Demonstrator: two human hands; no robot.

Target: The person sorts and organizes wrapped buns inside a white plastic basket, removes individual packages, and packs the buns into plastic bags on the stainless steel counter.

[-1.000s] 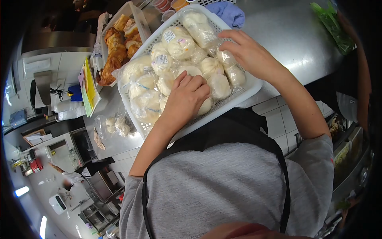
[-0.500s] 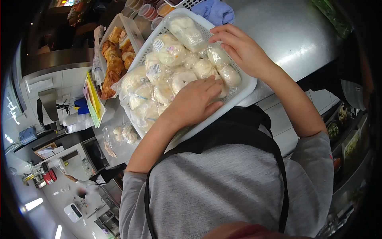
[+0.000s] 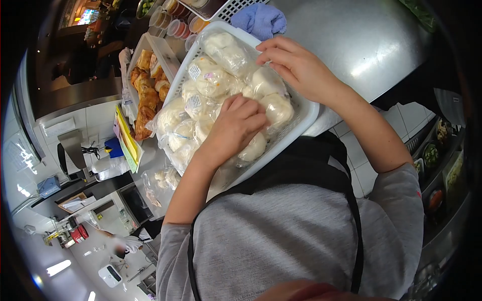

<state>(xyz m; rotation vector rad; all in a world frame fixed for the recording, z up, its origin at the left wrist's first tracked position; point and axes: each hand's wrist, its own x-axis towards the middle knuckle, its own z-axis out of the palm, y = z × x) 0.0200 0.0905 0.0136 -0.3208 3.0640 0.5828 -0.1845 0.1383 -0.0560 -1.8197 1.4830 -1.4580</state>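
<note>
White steamed buns [image 3: 213, 78] in clear plastic bags, some with printed labels, fill a pale plastic basket [image 3: 307, 113]. My left hand [image 3: 233, 125] is over the middle of the pile, its fingers curled down and closed on a bag of buns [image 3: 276, 109]. That hand covers part of the buns beneath it; a round bun [image 3: 252, 147] shows beside it. My right hand [image 3: 298, 65] reaches over the basket's right rim, fingers bent and slightly apart, the tips by the bagged buns near the edge. I see nothing held in it.
Browned pastries [image 3: 145, 100] sit in a container left of the basket. Lidded sauce cups [image 3: 178, 29] and a blue cloth [image 3: 258, 21] are beyond it. A small bag [image 3: 163, 180] lies at the counter's left. Another person [image 3: 128, 245] is in the background.
My left hand has curled its fingers more tightly, and the bagged buns beside it have shifted. My right hand has moved slightly left. The whole view has tilted a little.
</note>
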